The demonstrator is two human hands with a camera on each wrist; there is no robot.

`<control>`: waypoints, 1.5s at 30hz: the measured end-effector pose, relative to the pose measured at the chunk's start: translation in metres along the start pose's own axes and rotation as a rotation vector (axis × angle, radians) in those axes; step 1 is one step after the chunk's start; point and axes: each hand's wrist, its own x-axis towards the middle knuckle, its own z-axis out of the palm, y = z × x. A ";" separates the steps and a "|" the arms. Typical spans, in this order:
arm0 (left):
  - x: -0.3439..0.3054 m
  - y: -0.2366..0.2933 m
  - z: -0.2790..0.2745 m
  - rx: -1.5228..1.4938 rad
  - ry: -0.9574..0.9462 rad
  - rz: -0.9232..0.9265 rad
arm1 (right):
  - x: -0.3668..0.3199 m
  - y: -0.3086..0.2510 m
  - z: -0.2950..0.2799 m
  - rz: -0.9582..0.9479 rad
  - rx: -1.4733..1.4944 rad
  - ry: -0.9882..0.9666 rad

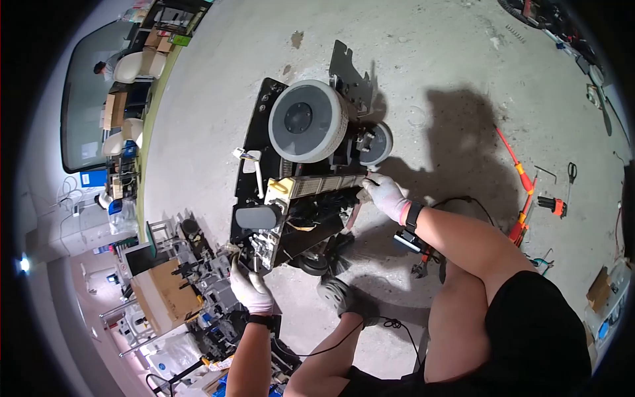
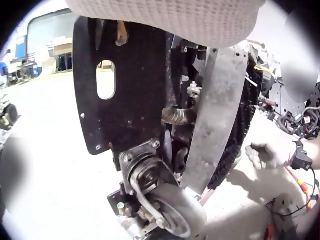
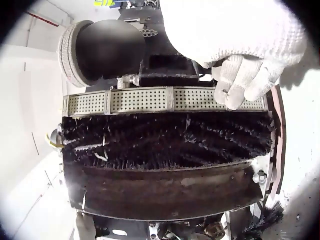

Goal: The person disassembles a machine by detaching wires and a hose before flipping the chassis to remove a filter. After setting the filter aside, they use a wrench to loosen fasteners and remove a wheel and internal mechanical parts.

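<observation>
A black wheeled chassis [image 1: 254, 135] stands tipped on the floor, with a big grey wheel [image 1: 297, 119] uppermost. Across its middle runs a pale perforated strip [image 3: 140, 100], just above a dark bristle roller brush [image 3: 165, 137]. My white-gloved right hand [image 1: 387, 196] grips the strip's right end, fingers curled over its face in the right wrist view. At the chassis's near-left end, my gloved left hand [image 1: 251, 291] holds the edge; its fingertips are hidden in the left wrist view. A caster wheel [image 2: 175, 210] and a curved metal plate [image 2: 215, 120] show below that hand.
On the floor at right lie red-handled screwdrivers [image 1: 526, 182], a hex key [image 1: 546, 173], scissors [image 1: 571, 173] and an orange-black tool [image 1: 552, 205]. Machine parts and a cardboard box [image 1: 165, 296] crowd the lower left. My shoe [image 1: 335, 294] is close to the chassis, with a black cable [image 1: 393, 323] nearby.
</observation>
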 end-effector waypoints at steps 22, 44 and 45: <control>-0.001 -0.003 0.004 0.048 -0.041 -0.014 | 0.045 0.123 -0.175 0.063 -0.824 0.212; -0.001 -0.002 0.005 0.068 0.021 0.015 | 0.021 0.076 -0.165 0.207 -0.913 0.082; -0.001 -0.002 0.006 0.074 0.027 0.028 | 0.021 0.076 -0.165 0.207 -0.914 0.081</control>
